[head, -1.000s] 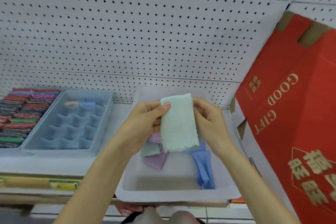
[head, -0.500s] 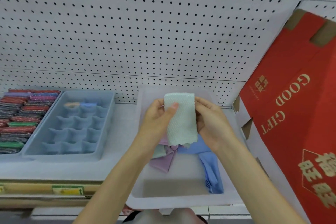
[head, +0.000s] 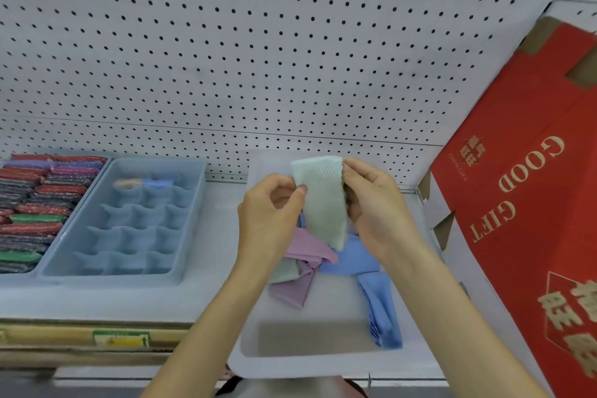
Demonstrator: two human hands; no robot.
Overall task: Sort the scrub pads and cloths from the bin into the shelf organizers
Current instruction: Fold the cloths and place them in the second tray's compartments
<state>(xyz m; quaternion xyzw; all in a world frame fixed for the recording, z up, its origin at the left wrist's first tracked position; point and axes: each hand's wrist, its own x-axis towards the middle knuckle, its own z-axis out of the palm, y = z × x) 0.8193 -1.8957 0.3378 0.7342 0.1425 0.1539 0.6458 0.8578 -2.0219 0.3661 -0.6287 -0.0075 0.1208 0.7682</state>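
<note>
1. The left hand (head: 269, 213) and right hand (head: 376, 210) together pinch a pale green textured cloth (head: 323, 200) by its two side edges, holding it upright above the white bin (head: 248, 333).
2. Under the hands, inside the bin, lie a folded lilac cloth (head: 298, 268), a grey-green piece (head: 284, 271) partly covered by it, and blue cloths (head: 378, 304) running toward the bin's near right corner. The near left part of the bin floor is bare.
3. The bin's front edge overhangs the shelf (head: 213, 268). An open strip of shelf separates it from the blue divided organizer (head: 129, 220) to the left.
4. Most organizer cells show only their floors; two cells at the back hold a tan item (head: 127, 183) and a blue one (head: 158, 183), both too blurred to identify.
5. Left of the organizer, another tray holds stacked red, green, purple and dark scrub pads (head: 32, 203), cut off by the picture's edge.
6. Just right of the bin leans a red carton (head: 523, 220) printed "GOOD GIFT" in gold; its other gold characters are hard to make out.
7. A yellow-green shelf-edge label (head: 121, 338) is unreadable.
</note>
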